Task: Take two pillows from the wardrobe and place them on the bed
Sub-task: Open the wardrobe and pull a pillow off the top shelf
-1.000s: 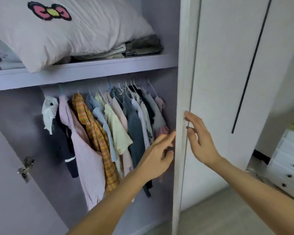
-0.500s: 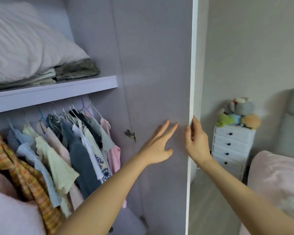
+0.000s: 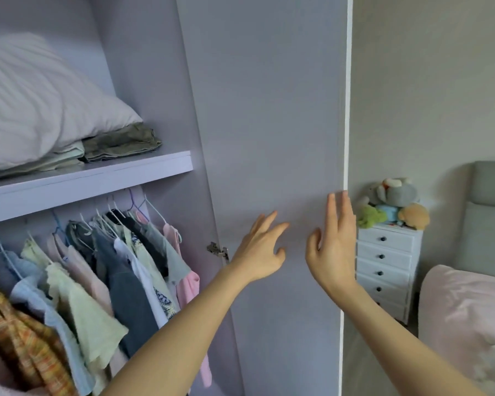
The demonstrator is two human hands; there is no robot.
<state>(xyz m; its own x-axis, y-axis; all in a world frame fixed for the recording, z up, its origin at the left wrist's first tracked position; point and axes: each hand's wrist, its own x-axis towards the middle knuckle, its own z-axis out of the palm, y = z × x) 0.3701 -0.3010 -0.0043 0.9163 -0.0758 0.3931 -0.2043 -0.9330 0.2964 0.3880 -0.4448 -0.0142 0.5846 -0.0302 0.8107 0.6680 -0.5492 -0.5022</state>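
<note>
White and puffy, the pillow [image 3: 32,110] lies on the wardrobe shelf [image 3: 97,178] at ten o'clock, atop folded clothes [image 3: 120,144]; it looks light, soft and floppy, best scooped under both ends. Both hands hold nothing: the left hand [image 3: 260,252] hovers spread by the open door [image 3: 269,110], and the right hand [image 3: 333,247] has straight fingers near its edge.

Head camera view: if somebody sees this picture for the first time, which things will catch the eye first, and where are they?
First, the two bare hands in the middle: the left hand and the right hand, fingers spread before the open wardrobe door. Next, the big white pillow on the upper shelf at the left, lying on folded clothes. Below hang colourful clothes; at the far right, stuffed toys sit on a white drawer chest.
</note>
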